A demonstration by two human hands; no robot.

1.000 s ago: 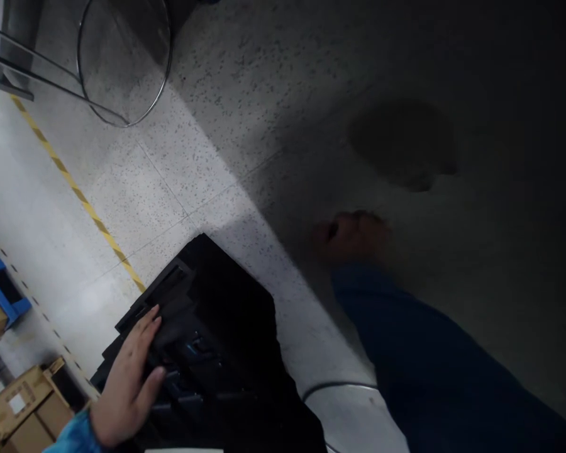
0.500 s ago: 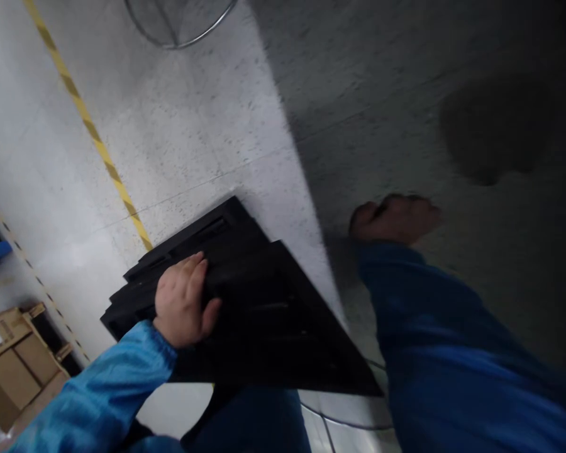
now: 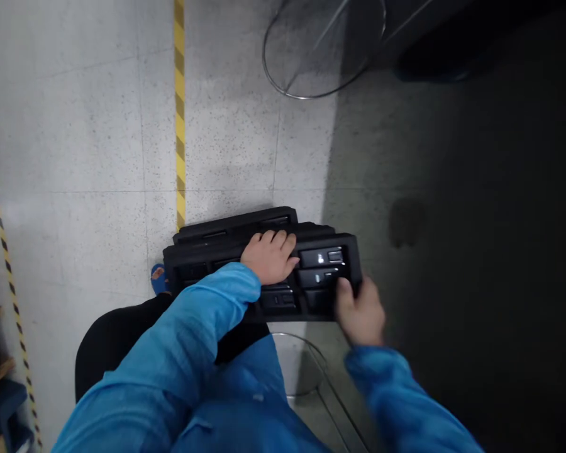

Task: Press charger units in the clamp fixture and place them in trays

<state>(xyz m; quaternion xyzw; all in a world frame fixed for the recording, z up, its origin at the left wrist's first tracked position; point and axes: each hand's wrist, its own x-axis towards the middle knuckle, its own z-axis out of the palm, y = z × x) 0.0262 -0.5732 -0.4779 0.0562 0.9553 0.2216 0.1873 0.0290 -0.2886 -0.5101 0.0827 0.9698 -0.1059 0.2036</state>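
Note:
A stack of black foam-like trays [image 3: 355, 255] lies in front of my body. The top one has rectangular compartments with glossy black parts [image 3: 321, 258] in them; what these are I cannot make out. My left hand [image 3: 270, 259] is closed over the far edge of the top tray, with its thumb on the tray face. At the right end, my right hand [image 3: 364, 314] grips the near corner, thumb on top and the other fingers partly hidden. Behind the top tray, the other trays [image 3: 236, 223] sit shifted a little to the left.
A metal ring stool base [image 3: 306, 97] stands on the floor ahead, and another ring [image 3: 323, 365] shows beside my lap. Yellow-and-black tape [image 3: 180, 126] runs along the floor. Cardboard and a blue crate [image 3: 4, 402] are at the lower left. Dark shadow covers the right side.
My right hand has come in from the right, where it was apart from the trays, and now grips their right end. My left hand stays on the stack. The view has turned.

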